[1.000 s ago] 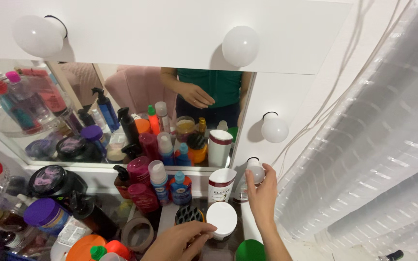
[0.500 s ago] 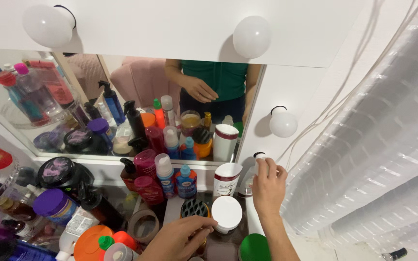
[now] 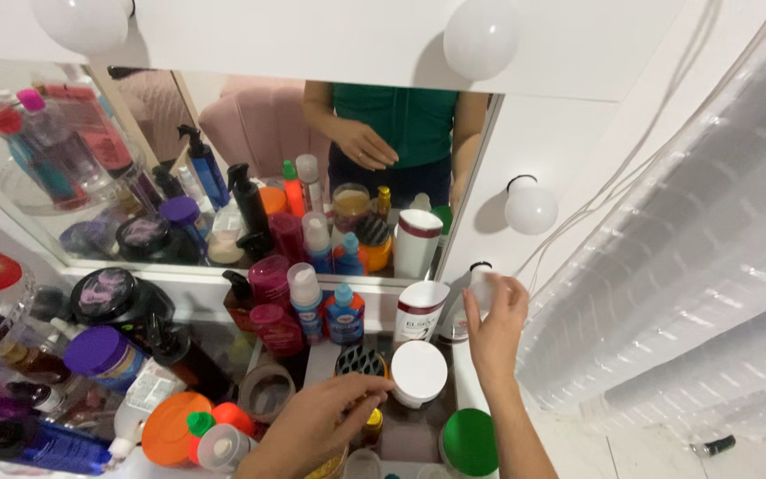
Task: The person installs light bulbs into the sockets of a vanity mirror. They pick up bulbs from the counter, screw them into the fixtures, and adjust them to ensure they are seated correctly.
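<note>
Two hands busy near white-lidded jar [image 3: 418, 372]: right hand [image 3: 495, 324] just right of it, fingers closed round a small white bottle [image 3: 482, 286]; left hand [image 3: 316, 426] just left, fingers curled over a black-capped item, grasp unclear. Step: handling bottle; needs steady hold amid crowded bottles.

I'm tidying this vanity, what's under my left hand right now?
Under the left hand sit a black ridged cap and a small amber bottle. Anything else beneath the palm is hidden.
</note>
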